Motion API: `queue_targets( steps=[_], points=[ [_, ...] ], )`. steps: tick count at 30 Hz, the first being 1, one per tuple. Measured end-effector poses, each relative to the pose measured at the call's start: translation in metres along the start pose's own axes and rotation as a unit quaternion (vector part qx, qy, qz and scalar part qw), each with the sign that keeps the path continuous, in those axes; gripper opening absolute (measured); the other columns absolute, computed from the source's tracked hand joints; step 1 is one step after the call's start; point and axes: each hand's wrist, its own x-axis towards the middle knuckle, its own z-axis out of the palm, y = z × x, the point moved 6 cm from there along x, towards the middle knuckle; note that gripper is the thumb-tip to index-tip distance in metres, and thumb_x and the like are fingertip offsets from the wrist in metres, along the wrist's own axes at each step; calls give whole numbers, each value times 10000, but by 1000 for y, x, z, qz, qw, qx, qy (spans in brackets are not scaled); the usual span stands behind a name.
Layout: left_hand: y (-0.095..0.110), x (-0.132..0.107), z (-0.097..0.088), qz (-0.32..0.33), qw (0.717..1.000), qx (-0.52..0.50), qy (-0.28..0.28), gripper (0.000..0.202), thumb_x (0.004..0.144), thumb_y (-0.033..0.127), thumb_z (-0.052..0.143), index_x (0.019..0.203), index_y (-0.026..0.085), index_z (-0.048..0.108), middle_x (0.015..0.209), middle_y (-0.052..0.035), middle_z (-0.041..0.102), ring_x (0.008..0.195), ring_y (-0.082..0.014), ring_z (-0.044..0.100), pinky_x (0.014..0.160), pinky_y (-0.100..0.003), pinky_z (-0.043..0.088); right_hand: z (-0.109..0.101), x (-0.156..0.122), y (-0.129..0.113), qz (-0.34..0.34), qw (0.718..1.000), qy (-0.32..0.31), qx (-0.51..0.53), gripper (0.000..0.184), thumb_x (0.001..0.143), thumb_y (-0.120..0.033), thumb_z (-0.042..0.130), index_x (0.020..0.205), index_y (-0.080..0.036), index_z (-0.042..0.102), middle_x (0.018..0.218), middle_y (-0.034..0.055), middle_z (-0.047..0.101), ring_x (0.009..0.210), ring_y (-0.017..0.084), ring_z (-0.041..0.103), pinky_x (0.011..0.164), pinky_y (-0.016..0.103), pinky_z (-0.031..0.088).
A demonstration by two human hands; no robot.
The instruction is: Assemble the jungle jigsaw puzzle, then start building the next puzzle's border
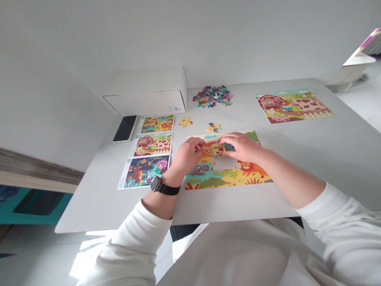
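A partly assembled animal jigsaw puzzle (228,180) lies flat before me, with a pale gap near its middle. My right hand (243,148) pinches a yellow puzzle piece (217,150) at the edge of this gap; the fingers partly cover it. At the upper left of the puzzle is my left hand (189,154), fingers curled and a little apart, with tips touching the picture surface. Just beyond the puzzle lie a small joined cluster of pieces (213,127) and a loose yellow piece (185,122).
A multicoloured heap of pieces (213,96) sits at the table's back, beside a white box (149,103). Left stand a reference sheet (123,182) with three pictures and a phone (125,128). A farm puzzle (295,106) lies on the right of the white table (333,160).
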Motion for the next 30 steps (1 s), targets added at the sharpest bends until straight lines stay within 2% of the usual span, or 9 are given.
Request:
queue_targets(
  steps=[4, 12, 20, 30],
  points=[
    [2, 0, 2, 21, 999, 26, -6, 193, 935, 167, 623, 1063, 210, 762, 1139, -92, 775, 1118, -257, 710, 1054, -392, 557, 3, 0, 1, -2, 1000, 1, -1, 287, 885, -225, 853, 1146, -276, 747, 1300, 86, 792, 1257, 322, 717, 1110, 541, 552],
    [3, -2, 7, 26, 998, 53, -29, 261, 921, 153, 623, 1118, 206, 784, 1178, -95, 789, 1174, -279, 706, 1083, -424, 544, 8, 0, 1, -8, 1000, -11, -14, 279, 897, -223, 844, 1159, -246, 752, 1298, 108, 790, 1247, 331, 717, 1110, 545, 549],
    [4, -2, 10, 22, 994, 87, -67, 269, 940, 186, 643, 1126, 254, 825, 1169, -84, 779, 1159, -283, 696, 1073, -428, 535, 15, 0, 3, -6, 999, -19, -26, 314, 873, -211, 854, 1172, -253, 767, 1311, 108, 789, 1250, 339, 715, 1124, 554, 545],
    [0, -3, 13, 21, 991, 102, -84, 279, 967, 249, 666, 1173, 278, 852, 1223, -86, 758, 1141, -283, 683, 1079, -434, 524, 16, -1, 8, -8, 1000, -16, -26, 330, 890, -240, 838, 1213, -266, 777, 1313, 99, 786, 1267, 335, 699, 1151, 555, 526]
  ],
)
